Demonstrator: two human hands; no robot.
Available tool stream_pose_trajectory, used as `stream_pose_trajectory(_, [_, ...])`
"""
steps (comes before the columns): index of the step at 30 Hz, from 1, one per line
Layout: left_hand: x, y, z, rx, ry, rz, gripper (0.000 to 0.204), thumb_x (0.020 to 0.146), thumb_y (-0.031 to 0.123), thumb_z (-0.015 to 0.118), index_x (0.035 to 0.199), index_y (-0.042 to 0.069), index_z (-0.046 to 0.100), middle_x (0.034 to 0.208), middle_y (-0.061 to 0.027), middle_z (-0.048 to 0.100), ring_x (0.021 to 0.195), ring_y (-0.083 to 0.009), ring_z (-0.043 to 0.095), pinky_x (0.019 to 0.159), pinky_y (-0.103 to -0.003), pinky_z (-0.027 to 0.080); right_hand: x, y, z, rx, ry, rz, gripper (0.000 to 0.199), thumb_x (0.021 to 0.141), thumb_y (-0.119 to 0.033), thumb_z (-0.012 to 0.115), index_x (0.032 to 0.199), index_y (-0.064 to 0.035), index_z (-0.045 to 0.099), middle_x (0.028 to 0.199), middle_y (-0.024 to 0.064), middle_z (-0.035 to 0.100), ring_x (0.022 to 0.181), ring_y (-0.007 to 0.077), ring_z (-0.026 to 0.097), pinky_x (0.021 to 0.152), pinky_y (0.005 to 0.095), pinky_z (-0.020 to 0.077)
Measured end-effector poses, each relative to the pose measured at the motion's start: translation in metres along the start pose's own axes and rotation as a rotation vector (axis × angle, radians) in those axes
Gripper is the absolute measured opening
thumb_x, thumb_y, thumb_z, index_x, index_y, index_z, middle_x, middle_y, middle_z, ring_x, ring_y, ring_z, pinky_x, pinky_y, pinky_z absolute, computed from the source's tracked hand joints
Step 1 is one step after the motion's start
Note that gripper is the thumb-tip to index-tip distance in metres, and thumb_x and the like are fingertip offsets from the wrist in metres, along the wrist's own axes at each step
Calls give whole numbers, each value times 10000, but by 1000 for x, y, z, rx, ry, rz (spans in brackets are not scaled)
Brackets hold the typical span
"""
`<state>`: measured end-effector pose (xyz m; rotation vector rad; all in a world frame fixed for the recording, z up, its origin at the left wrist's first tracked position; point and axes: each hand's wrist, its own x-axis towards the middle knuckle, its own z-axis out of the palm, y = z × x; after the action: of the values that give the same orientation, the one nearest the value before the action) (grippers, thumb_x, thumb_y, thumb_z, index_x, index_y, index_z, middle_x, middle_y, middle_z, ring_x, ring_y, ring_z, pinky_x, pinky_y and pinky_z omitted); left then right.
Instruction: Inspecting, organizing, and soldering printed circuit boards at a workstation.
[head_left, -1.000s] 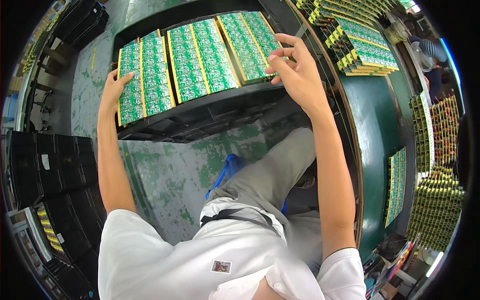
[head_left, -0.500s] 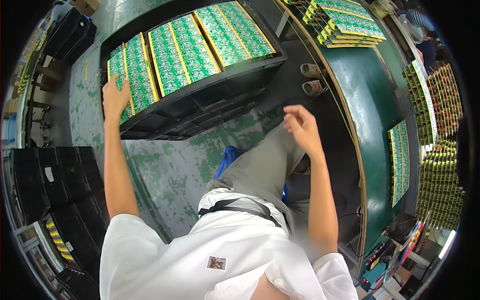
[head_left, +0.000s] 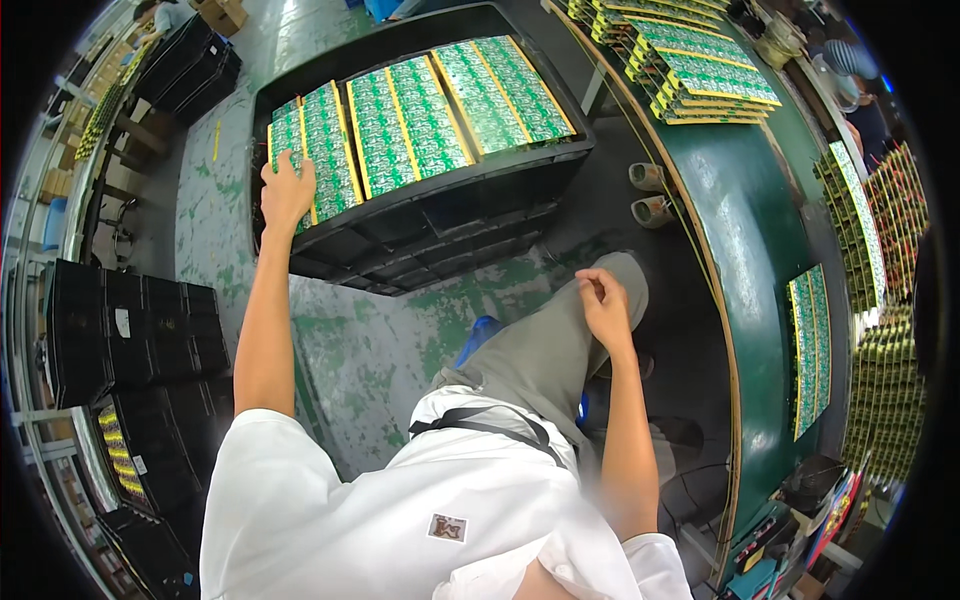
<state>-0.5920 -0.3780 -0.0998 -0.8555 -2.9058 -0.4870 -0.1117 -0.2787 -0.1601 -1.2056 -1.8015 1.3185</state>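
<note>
The left hand (head_left: 289, 195) is laid, fingers part-spread, over the leftmost green circuit panel (head_left: 328, 140); whether it is gripped cannot be told. Around that panel, a black crate (head_left: 500, 212) is seen. Rightward and nearer the body, the right hand (head_left: 606, 308) is loosely curled, its palm hidden.

Pretty clearly an electronics factory floor or workshop: green circuit boards (head_left: 405, 125) sit in a big black crate (head_left: 430, 228), more board stacks (head_left: 700, 70) on the green counter (head_left: 745, 240), black bins (head_left: 140, 325) piled at left, scuffed painted floor (head_left: 365, 400). Probably a co-worker (head_left: 172, 15) up top left, but it's tiny and warped there.
</note>
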Motion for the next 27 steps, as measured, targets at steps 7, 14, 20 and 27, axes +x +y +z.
stream_pose_trajectory(7, [9, -3, 5, 44, 111, 213, 546, 916, 442, 457, 1355, 118, 459, 1417, -259, 369, 1212, -463, 452, 979, -543, 386, 0, -2, -2, -41, 12, -43, 147, 873, -41, 531, 954, 3, 646, 788, 28, 597, 655, 100, 477, 605, 222, 392])
stream_pose_trajectory(14, [-6, 16, 10, 199, 91, 372, 558, 943, 444, 430, 1359, 73, 462, 1438, -225, 389, 1315, -400, 377, 1069, -478, 309, 1, 0, -9, -45, -3, 29, 161, 870, -37, 523, 967, 1, 646, 820, 37, 613, 695, 113, 517, 642, 222, 410])
stream_pose_trajectory(20, [-2, 5, 4, 157, 61, 372, 592, 938, 475, 432, 1375, 76, 452, 1434, -200, 410, 1346, -356, 360, 1085, -442, 301, 2, 9, -12, 4, -4, 51, 135, 870, -23, 527, 942, 5, 638, 855, 40, 597, 669, 114, 481, 631, 222, 409])
stream_pose_trajectory(27, [2, -6, 2, 105, 37, 349, 611, 909, 518, 448, 1380, 129, 462, 1452, -205, 390, 1348, -350, 365, 1102, -435, 287, 0, 10, -21, 19, -14, 103, 184, 875, -11, 494, 988, 5, 638, 861, 54, 630, 796, 139, 587, 721, 224, 446])
